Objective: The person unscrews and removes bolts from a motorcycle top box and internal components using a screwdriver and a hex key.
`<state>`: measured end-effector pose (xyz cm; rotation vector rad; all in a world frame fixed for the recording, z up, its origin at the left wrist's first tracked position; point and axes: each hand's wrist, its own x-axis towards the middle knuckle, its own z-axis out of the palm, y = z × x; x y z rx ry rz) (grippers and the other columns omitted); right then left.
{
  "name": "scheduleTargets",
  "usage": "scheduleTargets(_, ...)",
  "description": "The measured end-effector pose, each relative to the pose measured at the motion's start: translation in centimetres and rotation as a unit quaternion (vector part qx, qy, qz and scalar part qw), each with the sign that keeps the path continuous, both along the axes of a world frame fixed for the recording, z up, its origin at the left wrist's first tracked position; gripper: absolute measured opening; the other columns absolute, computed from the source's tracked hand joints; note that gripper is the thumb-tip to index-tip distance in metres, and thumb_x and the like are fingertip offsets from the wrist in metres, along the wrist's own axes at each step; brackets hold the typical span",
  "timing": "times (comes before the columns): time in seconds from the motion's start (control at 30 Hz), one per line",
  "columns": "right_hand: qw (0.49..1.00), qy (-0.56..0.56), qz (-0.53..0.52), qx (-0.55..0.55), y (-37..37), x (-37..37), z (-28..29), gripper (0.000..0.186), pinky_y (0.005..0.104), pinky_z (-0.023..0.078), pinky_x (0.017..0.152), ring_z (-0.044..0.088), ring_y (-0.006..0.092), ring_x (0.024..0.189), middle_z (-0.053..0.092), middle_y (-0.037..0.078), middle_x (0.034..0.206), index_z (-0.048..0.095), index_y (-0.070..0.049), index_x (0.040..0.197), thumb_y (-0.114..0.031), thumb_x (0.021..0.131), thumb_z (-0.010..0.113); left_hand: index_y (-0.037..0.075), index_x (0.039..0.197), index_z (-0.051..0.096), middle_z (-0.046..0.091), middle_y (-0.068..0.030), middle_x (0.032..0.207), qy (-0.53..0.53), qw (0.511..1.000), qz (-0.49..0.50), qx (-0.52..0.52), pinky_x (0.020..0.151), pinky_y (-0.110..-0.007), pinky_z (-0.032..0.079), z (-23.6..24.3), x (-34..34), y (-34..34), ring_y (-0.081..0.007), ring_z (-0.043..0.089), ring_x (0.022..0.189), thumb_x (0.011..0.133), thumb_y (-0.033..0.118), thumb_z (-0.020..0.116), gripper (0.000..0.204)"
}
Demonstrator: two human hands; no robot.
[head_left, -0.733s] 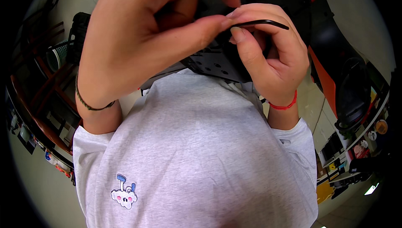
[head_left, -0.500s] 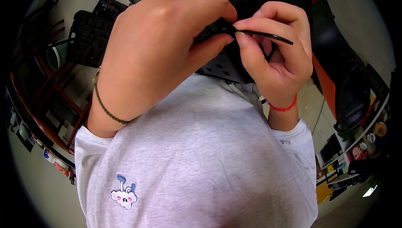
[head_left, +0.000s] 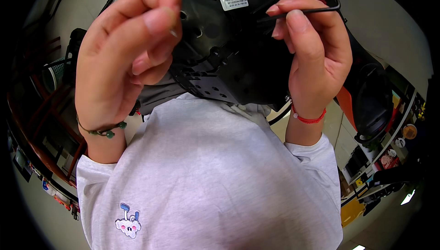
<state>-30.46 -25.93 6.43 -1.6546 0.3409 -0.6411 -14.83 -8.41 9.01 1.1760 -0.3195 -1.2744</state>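
The right hand [head_left: 318, 55] has its grip pinched on a thin black L-shaped metal hex key [head_left: 321, 9], whose bent end juts past the fingers. The left hand [head_left: 123, 50] has its grip closed on a small shiny piece [head_left: 173, 33], mostly hidden by the fingers, its shape unclear. Open room separates the hands above a black moulded shell with round holes [head_left: 215, 34]. The shell's near edge meets the pale grey fabric shirt [head_left: 206, 158]; its far side is cut off.
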Motion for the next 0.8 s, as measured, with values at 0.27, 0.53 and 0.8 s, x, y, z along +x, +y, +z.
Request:
scheduleTargets(0.27, 0.998, 0.025, 0.030, 0.053, -0.5, 5.0, -0.8, 0.014, 0.0150, 0.044, 0.064, 0.058, 0.0019, 0.074, 0.066, 0.001, 0.088, 0.063, 0.000, 0.103, 0.001, 0.089, 0.063, 0.003, 0.102, 0.042, 0.043, -0.0071, 0.098, 0.159, 0.977, 0.116, -0.084, 0.055, -0.019, 0.034, -1.6, 2.1, 0.6, -0.0091, 0.035, 0.071, 0.097, 0.016, 0.041, 0.015)
scheduleTargets(0.53, 0.987, 0.112, 0.059, -0.100, -1.0, 6.6, -1.5, 0.012, 0.0154, 0.040, 0.054, 0.055, -0.0009, 0.065, 0.066, -0.001, 0.078, 0.064, 0.001, 0.099, 0.000, 0.088, 0.065, 0.002, 0.102, 0.049, 0.047, -0.0038, 0.094, 0.099, 0.986, 0.078, -0.111, 0.063, -0.019, 0.040, -2.6, 3.7, 0.7, -0.0102, 0.044, 0.080, 0.100, 0.025, 0.041, 0.024)
scheduleTargets(0.8, 0.988, 0.027, 0.007, -0.152, -0.9, 7.2, -3.0, 0.009, 0.0204, 0.040, 0.050, 0.057, 0.0069, 0.059, 0.065, 0.003, 0.075, 0.070, -0.003, 0.089, -0.004, 0.080, 0.070, -0.004, 0.125, 0.053, 0.055, -0.0042, 0.094, 0.072, 0.970, 0.231, 0.037, 0.072, -0.020, 0.042, -0.4, 2.1, -2.7, -0.0092, 0.050, 0.082, 0.101, 0.027, 0.040, 0.041)
